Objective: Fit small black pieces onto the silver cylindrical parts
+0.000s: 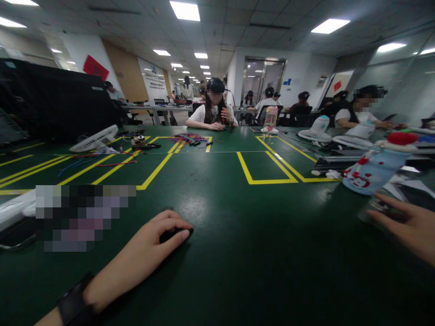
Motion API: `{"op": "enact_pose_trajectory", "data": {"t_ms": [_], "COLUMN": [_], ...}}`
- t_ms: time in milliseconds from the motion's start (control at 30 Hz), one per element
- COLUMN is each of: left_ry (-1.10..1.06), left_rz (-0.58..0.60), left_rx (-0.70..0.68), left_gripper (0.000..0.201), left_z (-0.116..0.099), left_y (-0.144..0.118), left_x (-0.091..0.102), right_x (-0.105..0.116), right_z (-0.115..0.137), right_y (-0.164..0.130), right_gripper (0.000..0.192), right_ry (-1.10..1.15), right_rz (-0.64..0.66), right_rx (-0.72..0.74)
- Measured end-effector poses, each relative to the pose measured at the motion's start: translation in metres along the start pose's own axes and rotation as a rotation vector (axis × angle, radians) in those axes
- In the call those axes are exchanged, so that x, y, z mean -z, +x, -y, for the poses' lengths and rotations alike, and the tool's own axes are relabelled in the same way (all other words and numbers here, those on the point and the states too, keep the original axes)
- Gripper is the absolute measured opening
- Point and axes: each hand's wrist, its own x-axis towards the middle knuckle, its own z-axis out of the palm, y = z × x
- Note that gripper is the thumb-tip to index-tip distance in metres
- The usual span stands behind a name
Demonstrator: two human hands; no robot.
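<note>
My left hand [159,240] rests on the green table [217,199], left of the middle, with a black watch [76,299] at its wrist. Thumb and index finger come together at the tips; the dark gap between them hides whatever they may hold. At the right edge is my right hand [408,224], its thumb and forefinger around a small, blurred, clear packet [379,207] with something shiny in it. Just beyond that hand stands a light-blue cup [377,167] with a red-and-white top and cartoon print.
White fans [316,129] and a dark metal part [340,164] lie to the right. A heap of coloured wires [190,139] is at the far side, before a seated person [212,108]. Another white fan [95,139] lies left. Yellow tape [156,170] marks the table.
</note>
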Motion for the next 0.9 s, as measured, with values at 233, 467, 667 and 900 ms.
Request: {"op": "enact_pose_trajectory", "data": {"t_ms": [233,467,667,900], "left_ry": [0.004,0.023,-0.084,-0.151], "left_rz": [0.006,-0.042,-0.092,-0.185], "left_rx": [0.013,-0.030,-0.196,-0.195], "left_gripper": [0.031,0.028,0.023,0.018], "left_z": [-0.006,-0.005,-0.076,-0.098], "left_y": [0.001,0.000,0.011,0.024], "left_x": [0.000,0.000,-0.027,-0.035], "right_x": [0.038,0.039,0.018,0.021], "right_z": [0.183,0.263,0.258,0.262], "right_y": [-0.053,-0.090,-0.096,-0.094], "right_gripper": [0.050,0.054,0.077,0.062], "right_ry": [0.545,0.884,1.008,1.021], "right_rz": [0.182,0.519,0.581,0.611], "right_rx": [0.657,0.841,0.613,0.576]}}
